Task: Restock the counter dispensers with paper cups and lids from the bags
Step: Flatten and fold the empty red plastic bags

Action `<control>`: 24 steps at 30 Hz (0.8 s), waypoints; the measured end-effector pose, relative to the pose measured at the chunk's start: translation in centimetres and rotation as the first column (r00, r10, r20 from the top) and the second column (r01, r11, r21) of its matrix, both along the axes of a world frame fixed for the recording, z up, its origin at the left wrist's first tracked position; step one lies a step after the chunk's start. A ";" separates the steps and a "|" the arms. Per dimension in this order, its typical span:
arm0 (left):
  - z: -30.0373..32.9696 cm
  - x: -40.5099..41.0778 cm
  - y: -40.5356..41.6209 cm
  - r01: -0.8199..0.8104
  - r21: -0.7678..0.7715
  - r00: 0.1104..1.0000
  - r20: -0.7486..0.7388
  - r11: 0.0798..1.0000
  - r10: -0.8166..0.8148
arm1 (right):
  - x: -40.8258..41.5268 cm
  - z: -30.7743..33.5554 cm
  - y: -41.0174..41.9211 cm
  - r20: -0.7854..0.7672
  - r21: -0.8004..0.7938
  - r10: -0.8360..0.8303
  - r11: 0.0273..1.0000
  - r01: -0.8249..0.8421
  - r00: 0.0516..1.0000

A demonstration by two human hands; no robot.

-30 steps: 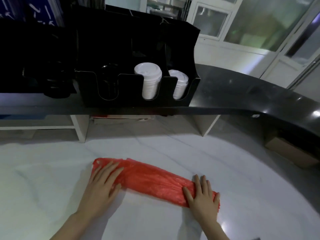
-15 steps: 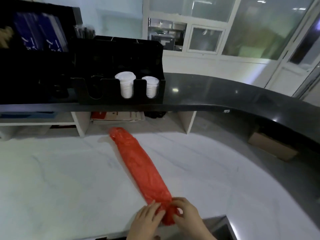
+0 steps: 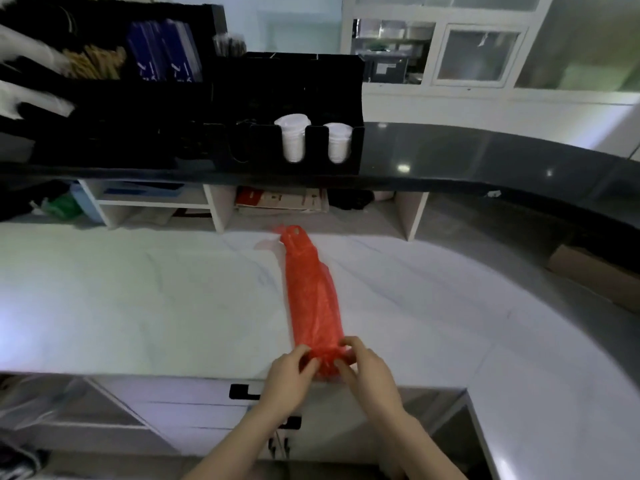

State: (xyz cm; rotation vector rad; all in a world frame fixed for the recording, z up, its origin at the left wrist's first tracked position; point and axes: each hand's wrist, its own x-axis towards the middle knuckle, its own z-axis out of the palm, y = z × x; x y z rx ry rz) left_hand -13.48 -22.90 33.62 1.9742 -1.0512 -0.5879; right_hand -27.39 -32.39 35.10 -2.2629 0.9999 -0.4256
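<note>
While the black dispenser on the dark counter is showing only two white lid stacks, the left hand is pinching the near end of the red bag, its grip narrow on the gathered plastic. A second ago the bag was lying crosswise under flat palms; now it is pointing lengthwise across the white marble surface toward the dispenser. The right hand is pinching the same knotted end, probably working it open to reach the contents.

Thin, seemingly plastic bag on glossy worktop.
</note>
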 end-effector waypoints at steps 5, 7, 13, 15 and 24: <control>0.0 0.4 0.2 -0.035 -0.029 0.989 0.143 0.999 0.039 | 3.2 0.5 -1.4 -0.123 -0.011 0.003 1.000 -0.004 0.992; -0.5 0.8 0.5 0.020 -0.035 0.958 0.286 0.999 -0.009 | 4.5 0.2 -2.3 -0.191 -0.010 0.022 1.000 -0.024 0.981; -2.9 3.3 0.6 0.211 0.156 0.736 0.624 0.965 -0.262 | 6.7 -1.4 -3.5 -0.338 -0.094 0.003 0.995 -0.038 0.941; -2.7 4.1 0.4 0.236 0.172 0.736 0.611 0.957 -0.291 | 6.3 -1.8 -3.3 -0.237 -0.202 -0.030 0.979 -0.019 0.971; -1.0 6.3 -2.6 0.287 0.098 0.852 0.429 0.953 -0.301 | 2.7 -2.5 -3.4 -0.044 -0.215 0.279 0.935 -0.282 0.959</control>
